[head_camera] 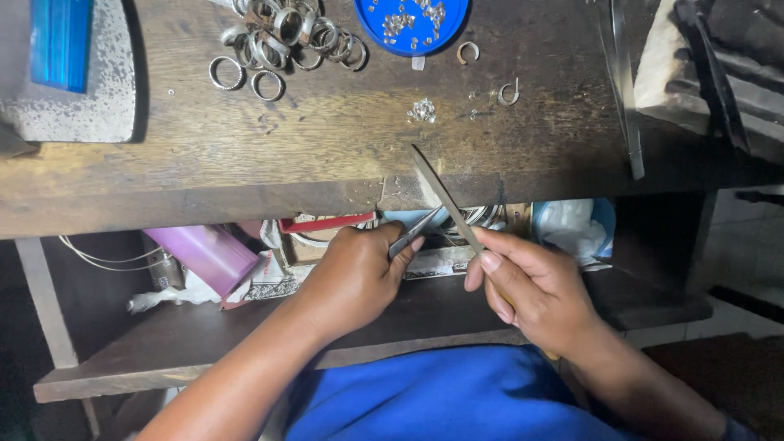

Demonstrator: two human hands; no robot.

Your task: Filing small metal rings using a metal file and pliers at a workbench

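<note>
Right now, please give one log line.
left hand: grips tweezers | right hand: holds file | bench: rings

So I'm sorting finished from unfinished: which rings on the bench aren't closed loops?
The two lone ones right of the ring pile: the C-shaped ring beside the blue dish, and the hooked ring below it. Both show gaps; the piled rings look closed.

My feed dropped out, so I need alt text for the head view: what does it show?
At the edge of a worn wooden bench, the right hand works a slim metal file against a small piece gripped in pliers by the left hand. Silver rings and a blue dish of tiny stones lie farther back.
</note>
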